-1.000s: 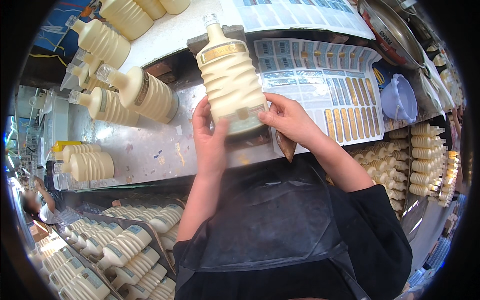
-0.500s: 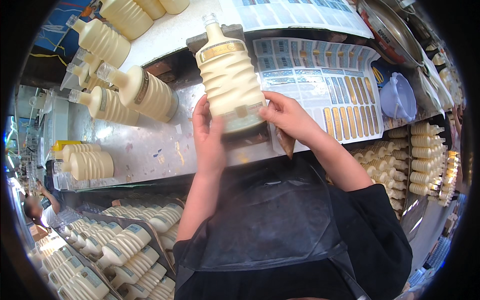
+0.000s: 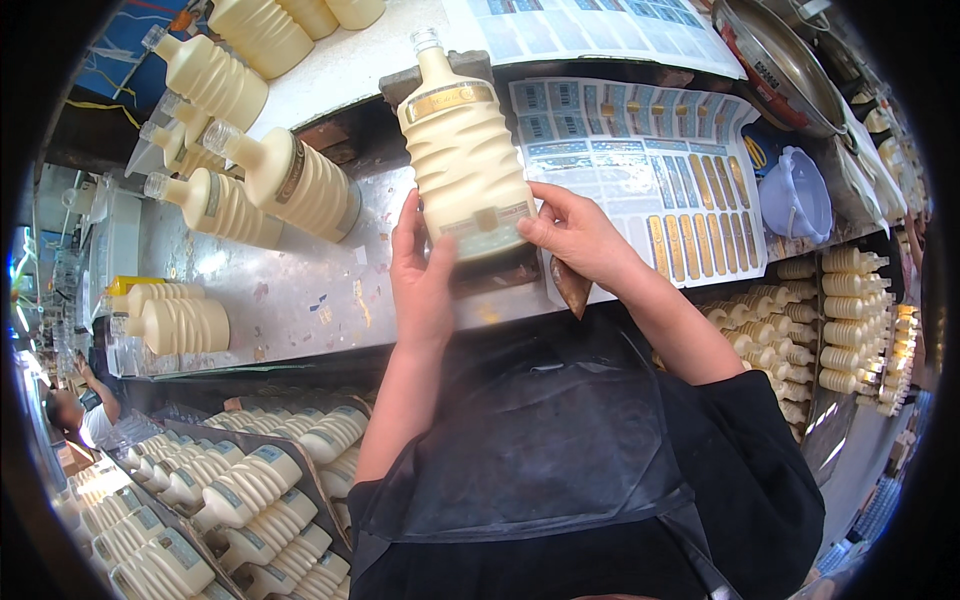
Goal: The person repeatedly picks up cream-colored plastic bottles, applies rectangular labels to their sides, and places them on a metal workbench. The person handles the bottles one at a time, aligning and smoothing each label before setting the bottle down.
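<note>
A cream-coloured, wavy-ribbed bottle point(image 3: 465, 150) with a clear glass neck lies before me, its neck pointing away and resting by a grey block point(image 3: 393, 84). It bears a gold label near the shoulder and a pale label band near the base. My left hand point(image 3: 422, 275) grips the lower left side, thumb on the front, slightly blurred. On the lower right side, my right hand point(image 3: 582, 238) holds the bottle with its thumb over the label's end. Fingers behind the bottle are partly hidden. A brown pointed piece point(image 3: 570, 288) shows just below my right hand; its kind is unclear.
Label sheets point(image 3: 640, 180) lie right of the bottle, beside a lilac bucket point(image 3: 796, 196). Several similar bottles point(image 3: 300, 187) stand on the metal bench point(image 3: 280, 310) at left. Racks of bottles point(image 3: 250, 490) fill the lower left and right. Another person point(image 3: 95, 410) is at far left.
The bottle and the things on the left sit slightly farther right in view. My left thumb shifts a little on the lower label; both hands keep their hold.
</note>
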Motion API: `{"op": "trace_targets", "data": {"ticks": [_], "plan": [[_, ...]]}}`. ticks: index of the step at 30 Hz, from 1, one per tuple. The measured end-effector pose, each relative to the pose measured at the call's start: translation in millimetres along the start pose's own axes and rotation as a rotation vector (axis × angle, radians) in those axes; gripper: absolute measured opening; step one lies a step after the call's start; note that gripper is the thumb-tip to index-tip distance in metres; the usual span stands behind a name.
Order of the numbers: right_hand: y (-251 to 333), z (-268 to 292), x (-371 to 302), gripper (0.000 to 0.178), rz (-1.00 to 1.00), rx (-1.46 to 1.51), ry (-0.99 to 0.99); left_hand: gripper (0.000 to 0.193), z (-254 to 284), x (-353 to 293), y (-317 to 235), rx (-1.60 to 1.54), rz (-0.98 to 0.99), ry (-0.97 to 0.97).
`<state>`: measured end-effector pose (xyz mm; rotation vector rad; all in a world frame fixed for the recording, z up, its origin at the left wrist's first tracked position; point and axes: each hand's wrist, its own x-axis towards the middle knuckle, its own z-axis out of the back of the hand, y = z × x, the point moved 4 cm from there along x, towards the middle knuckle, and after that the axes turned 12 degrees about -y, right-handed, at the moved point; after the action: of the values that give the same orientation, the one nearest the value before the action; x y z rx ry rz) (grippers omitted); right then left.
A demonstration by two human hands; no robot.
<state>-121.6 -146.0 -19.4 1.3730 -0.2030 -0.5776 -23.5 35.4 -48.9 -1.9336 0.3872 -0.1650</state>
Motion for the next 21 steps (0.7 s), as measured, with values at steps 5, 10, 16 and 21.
{"op": "trace_targets", "data": {"ticks": [5,10,16,21], "plan": [[-3,-1,1,0.062,0.004,0.0,-0.013,0.068,-1,-1,-1,-0.008,0.015,-0.002],[-3,-1,0,0.061,0.0,0.016,-0.022,0.068,-1,0,-1,0.005,0.01,0.004],[-4,-2,0,0.061,-0.013,0.038,-0.023,0.068,-2,-1,-3,-0.002,0.01,0.01],[-13,-1,4,0.055,-0.01,0.131,0.007,0.063,2,1,0,0.079,-0.023,-0.002]]}}
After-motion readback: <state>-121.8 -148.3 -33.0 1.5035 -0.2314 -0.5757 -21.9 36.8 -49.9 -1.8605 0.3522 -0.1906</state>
